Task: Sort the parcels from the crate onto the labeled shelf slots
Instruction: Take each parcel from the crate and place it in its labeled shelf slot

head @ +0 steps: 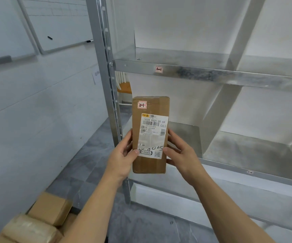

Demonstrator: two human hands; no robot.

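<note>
Parcel: a tall brown carton, upright in the air in front of the metal shelf, level with its lower board.
Left hand: grips the carton's lower left edge, thumb curled onto the front face.
Right hand: grips the opposite edge the same way, fingers wrapped behind.
Handling: I judge it stiff, boxy and light. The glossy shipping label may be slick, so I'd keep my hold on the bare cardboard edges.
Sticker: reads 2-1.
Slot tag: reads 1-1, on the upper rail, so I judge this parcel belongs lower.
Crate: I can't make out its walls, only 3 or so brown parcels piled at lower left.
</note>
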